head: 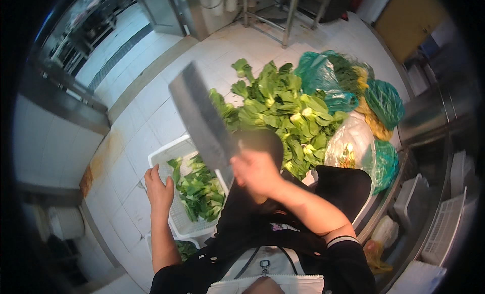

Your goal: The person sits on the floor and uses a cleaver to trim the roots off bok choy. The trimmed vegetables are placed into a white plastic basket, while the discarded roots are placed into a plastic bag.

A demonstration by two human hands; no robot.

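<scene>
My right hand (257,172) grips a cleaver (201,116), its broad grey blade raised, blurred and slanting up to the left. Under that fist is a dark rounded shape, too blurred to name. With fingers apart and nothing in it, my left hand (159,188) is at the left rim of a white plastic basket (182,144); whether it touches the rim, I cannot tell. Loose green bok choy leaves (201,191) lie inside the basket. Beyond my knees a large heap of whole bok choy (280,104) spreads over the tiled floor.
Green plastic bags (320,76) and a clear plastic bag (352,142) sit right of the heap. A second white basket (193,241) with greens is partly hidden by my left side. White crates (443,233) line the right, and a metal-legged stand (290,21) is at the back.
</scene>
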